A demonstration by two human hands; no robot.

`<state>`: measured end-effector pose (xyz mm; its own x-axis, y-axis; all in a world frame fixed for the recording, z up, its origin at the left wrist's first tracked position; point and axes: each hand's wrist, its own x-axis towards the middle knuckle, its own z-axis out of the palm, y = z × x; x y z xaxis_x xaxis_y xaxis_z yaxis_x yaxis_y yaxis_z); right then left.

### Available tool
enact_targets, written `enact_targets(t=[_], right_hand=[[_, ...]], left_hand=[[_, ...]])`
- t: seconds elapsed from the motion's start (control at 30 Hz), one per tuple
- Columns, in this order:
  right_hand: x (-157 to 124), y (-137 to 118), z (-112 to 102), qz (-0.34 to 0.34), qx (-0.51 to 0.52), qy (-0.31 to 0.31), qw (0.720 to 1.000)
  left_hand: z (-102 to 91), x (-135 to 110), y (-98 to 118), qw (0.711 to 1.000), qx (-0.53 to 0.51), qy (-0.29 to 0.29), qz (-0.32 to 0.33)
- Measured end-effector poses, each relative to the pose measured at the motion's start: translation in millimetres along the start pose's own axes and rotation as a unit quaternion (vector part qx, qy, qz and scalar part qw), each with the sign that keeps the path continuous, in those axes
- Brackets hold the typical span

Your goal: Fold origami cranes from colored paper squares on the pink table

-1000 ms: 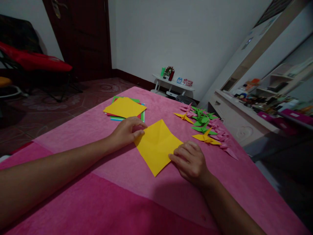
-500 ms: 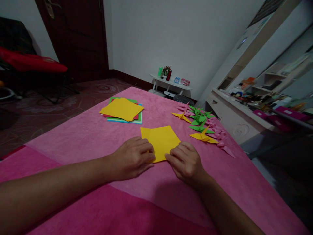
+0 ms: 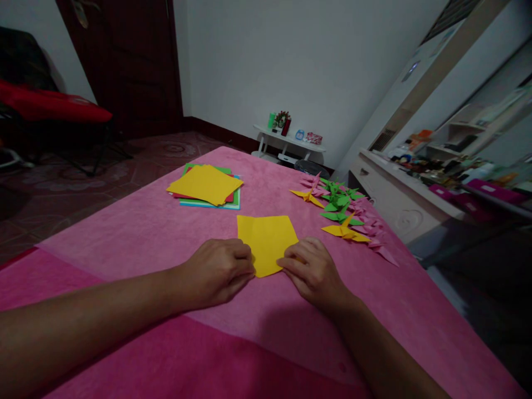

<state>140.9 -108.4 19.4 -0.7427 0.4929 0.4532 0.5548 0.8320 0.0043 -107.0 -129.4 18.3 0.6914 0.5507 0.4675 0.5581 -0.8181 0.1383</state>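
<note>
A sheet of yellow origami paper (image 3: 269,241) lies on the pink cloth between my hands. My left hand (image 3: 228,266) grips its near left edge, with the fingers curled and pressed together. At the near right edge, my right hand (image 3: 311,266) pinches the paper between thumb and fingers. The parts of the sheet under my fingers are hidden. To the right rest folded paper cranes: a yellow crane (image 3: 346,231) nearest, several green cranes (image 3: 337,195), and pink cranes (image 3: 371,221) along the outer side.
A stack of coloured paper (image 3: 205,185), yellow on top, lies at the far left of the pink cloth (image 3: 137,233). Beyond stands a small white table (image 3: 291,137). A cluttered dresser (image 3: 409,194) is on the right, a red chair (image 3: 54,105) at the left.
The near edge of the yellow sheet is shifted slightly, and its right corner has drawn inward. My left hand has moved a little left, its fingers curled more tightly.
</note>
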Motion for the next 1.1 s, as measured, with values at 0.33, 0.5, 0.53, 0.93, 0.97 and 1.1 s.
enact_targets(t=[0.33, 0.5, 0.53, 0.93, 0.97, 1.1], right_hand=[[8, 1, 8, 0.122, 0.098, 0.002, 0.988], [14, 1, 10, 0.173, 0.114, 0.015, 0.978], [15, 2, 10, 0.183, 0.116, 0.016, 0.976], [18, -16, -3, 0.144, 0.051, -0.059, 0.987], [18, -18, -4, 0.143, 0.044, -0.064, 0.987], [17, -21, -2, 0.176, 0.051, -0.057, 0.981]], left_hand=[[-0.5, 0, 5, 0.994, -0.036, -0.043, -0.089], [1.4, 3, 2, 0.980, -0.092, -0.033, -0.171], [1.3, 4, 1, 0.978, -0.106, -0.035, -0.179], [3.8, 8, -12, 0.963, -0.163, -0.019, -0.213], [3.6, 9, -13, 0.963, -0.167, -0.023, -0.210], [4.4, 8, -19, 0.967, -0.179, -0.027, -0.176]])
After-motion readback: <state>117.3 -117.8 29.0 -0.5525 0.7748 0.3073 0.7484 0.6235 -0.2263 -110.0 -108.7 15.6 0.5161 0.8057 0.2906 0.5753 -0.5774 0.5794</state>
